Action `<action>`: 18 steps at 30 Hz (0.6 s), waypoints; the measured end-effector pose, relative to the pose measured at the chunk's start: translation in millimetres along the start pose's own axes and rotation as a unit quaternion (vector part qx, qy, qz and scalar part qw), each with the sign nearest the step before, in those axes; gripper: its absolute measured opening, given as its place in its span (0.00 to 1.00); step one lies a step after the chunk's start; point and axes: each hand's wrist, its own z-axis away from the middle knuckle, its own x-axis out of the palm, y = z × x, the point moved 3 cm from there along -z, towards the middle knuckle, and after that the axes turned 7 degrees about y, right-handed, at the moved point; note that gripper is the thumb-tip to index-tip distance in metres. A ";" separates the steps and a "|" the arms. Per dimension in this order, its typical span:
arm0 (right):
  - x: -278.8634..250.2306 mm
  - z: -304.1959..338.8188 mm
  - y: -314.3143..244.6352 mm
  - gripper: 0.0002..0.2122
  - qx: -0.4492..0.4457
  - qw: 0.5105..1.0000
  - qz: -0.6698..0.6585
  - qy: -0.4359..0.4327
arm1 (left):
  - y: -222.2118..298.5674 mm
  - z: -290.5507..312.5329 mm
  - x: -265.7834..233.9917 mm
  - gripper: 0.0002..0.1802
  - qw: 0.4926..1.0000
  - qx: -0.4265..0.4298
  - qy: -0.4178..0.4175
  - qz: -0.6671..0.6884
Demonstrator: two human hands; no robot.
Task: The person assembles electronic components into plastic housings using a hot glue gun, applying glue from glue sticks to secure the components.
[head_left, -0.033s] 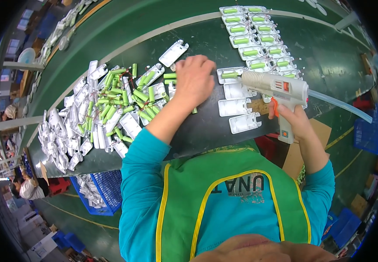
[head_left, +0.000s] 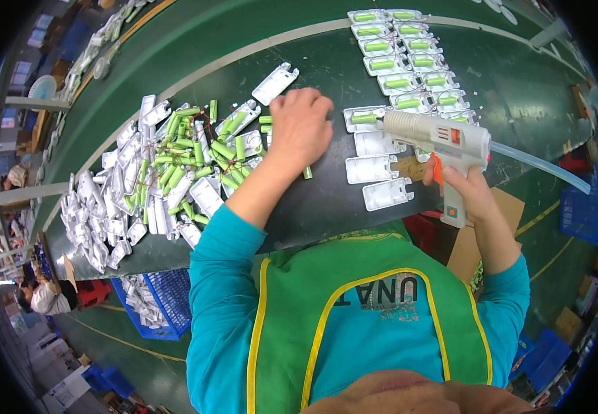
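Note:
My right hand (head_left: 465, 190) is closed around the grip of a white hot glue gun (head_left: 444, 138), a finger by its orange trigger. A clear glue stick (head_left: 541, 165) sticks out of its back. The nozzle reaches a white plastic casing (head_left: 351, 127) that holds a green battery cell (head_left: 364, 119). My left hand (head_left: 301, 131) is curled down at the right edge of a heap of wired green battery cells (head_left: 175, 152) lying on white casings. Its fingertips, and anything in them, are hidden. Just beyond it lies an open white casing (head_left: 273, 84).
Two columns of casings with green cells (head_left: 397, 84) run up the dark table (head_left: 299, 221). Nearer are several casings without cells (head_left: 385, 194). A heap of white parts (head_left: 95, 214) lies far left. Below the table edge stands a blue crate (head_left: 168, 303); a cardboard box (head_left: 503, 214) is at right.
My left hand has shifted slightly left, toward the heap of cells. The glue gun has moved a touch to the right.

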 end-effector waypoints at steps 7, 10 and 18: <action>0.0 7.5 5.1 0.22 -0.002 0.999 -0.039 -0.033 | -21.2 10.0 4.0 0.12 0.994 0.014 -0.052 -0.100; 3.9 12.7 12.8 0.24 0.006 0.999 0.004 -0.050 | -19.0 -1.8 -2.5 0.10 0.998 -0.028 -0.037 -0.052; 10.0 16.0 17.2 0.20 0.021 0.998 0.039 -0.050 | -68.6 -5.8 -15.8 0.11 0.605 -0.367 0.207 0.676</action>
